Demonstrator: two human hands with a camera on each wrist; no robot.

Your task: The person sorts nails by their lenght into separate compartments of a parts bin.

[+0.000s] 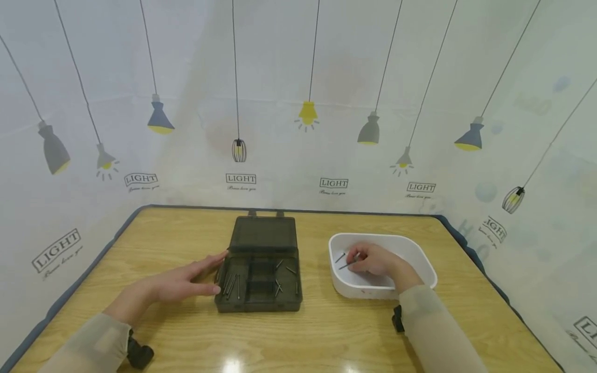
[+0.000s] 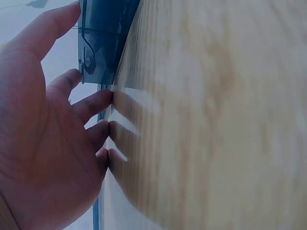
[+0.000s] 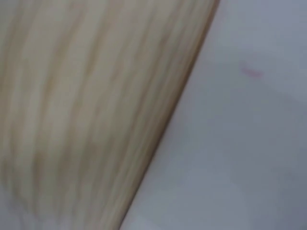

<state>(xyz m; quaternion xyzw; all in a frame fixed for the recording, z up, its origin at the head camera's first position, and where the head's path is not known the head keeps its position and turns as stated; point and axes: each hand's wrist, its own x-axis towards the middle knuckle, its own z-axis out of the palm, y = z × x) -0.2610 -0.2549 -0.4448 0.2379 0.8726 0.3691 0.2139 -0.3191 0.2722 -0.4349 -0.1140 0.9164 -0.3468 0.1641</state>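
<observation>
A dark translucent compartment box [image 1: 272, 306] lies on the table with its lid [image 1: 263, 232] folded back. Several thin metal nails [image 1: 231, 286] are in its left compartment, and more nails [image 1: 278, 288] lie on its right side. Against the box's left side rests my left hand [image 1: 179, 281], fingers spread; in the left wrist view the thumb and index finger of that hand [image 2: 53, 129] reach the box wall [image 2: 101, 40]. Inside a white tray [image 1: 347, 291], the curled fingers of my right hand [image 1: 375, 260] pinch a nail [image 1: 344, 267]. Another nail [image 1: 340, 257] lies beside it.
The wooden table [image 1: 186, 331] ends at a dark blue edge before a white cloth wall [image 1: 280, 207] printed with lamps. The right wrist view holds only the blurred table [image 3: 86, 96] and the tray's pale outer wall [image 3: 230, 143]; no hand shows there.
</observation>
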